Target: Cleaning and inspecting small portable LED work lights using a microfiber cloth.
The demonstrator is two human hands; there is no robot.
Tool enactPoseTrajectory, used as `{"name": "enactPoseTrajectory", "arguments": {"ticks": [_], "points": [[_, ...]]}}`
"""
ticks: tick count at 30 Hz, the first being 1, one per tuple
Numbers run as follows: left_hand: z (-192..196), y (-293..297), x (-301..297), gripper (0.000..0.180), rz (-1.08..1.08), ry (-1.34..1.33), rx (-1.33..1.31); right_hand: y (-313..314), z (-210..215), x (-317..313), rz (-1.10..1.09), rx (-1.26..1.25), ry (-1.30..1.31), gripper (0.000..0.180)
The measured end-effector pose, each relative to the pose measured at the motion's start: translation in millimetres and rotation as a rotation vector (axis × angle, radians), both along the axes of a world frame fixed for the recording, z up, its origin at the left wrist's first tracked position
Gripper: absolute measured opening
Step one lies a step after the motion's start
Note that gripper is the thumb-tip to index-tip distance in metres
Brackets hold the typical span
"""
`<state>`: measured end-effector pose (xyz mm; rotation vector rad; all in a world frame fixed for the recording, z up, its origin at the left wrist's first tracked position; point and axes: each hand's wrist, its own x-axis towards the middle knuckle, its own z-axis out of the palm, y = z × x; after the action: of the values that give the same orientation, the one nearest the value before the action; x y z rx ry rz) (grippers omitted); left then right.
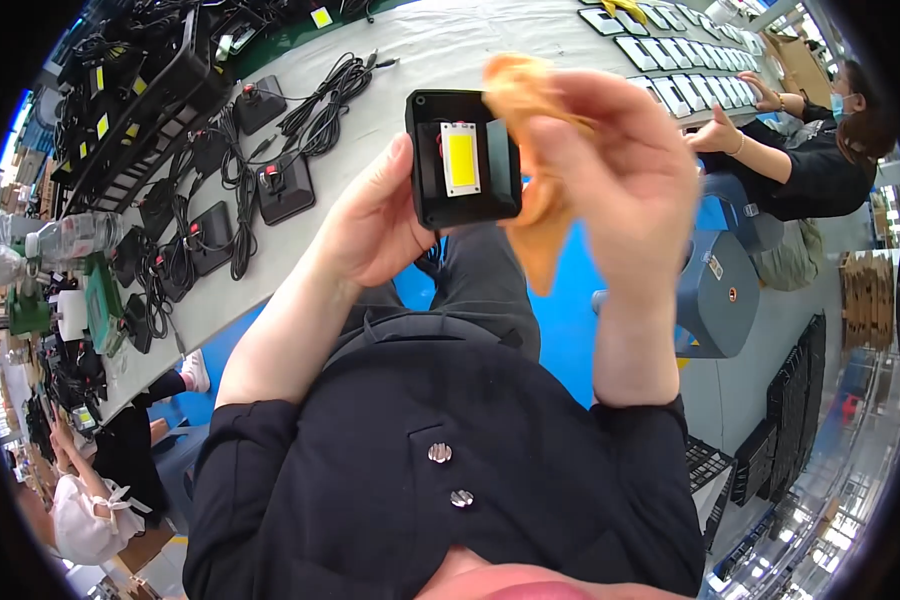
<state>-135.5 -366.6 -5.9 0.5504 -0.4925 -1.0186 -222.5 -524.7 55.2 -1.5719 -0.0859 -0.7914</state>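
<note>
A black square lamp housing (467,212) is held up over my lap by my left hand (382,215), the thumb along its left edge. Inside it sits a yellow LED panel (462,160) on a white plate, with a bit of red wire beside it. My right hand (620,170) pinches an orange cloth (542,205), which hangs down over the housing's right edge. The fingers of that hand are slightly blurred. Whether the cloth presses on the housing I cannot tell.
Several black lamp units (288,188) with coiled cables (335,90) lie on the grey-white table (410,50) to the left. A black crate (160,110) stands at the far left. White-panelled frames (660,55) lie far right, near a seated co-worker (820,160). Blue stools (720,290) stand right.
</note>
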Motion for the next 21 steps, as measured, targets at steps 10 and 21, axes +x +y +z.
{"name": "enactPoseTrajectory", "arguments": {"ticks": [10,21], "points": [[-4,38,9,0.047,0.178,-0.005,-0.097,49,-10,8,0.013,-0.617,-0.063,0.016],[-11,52,8,0.052,0.119,0.153,-0.267,52,4,0,0.23,-0.36,0.157,0.013]]}}
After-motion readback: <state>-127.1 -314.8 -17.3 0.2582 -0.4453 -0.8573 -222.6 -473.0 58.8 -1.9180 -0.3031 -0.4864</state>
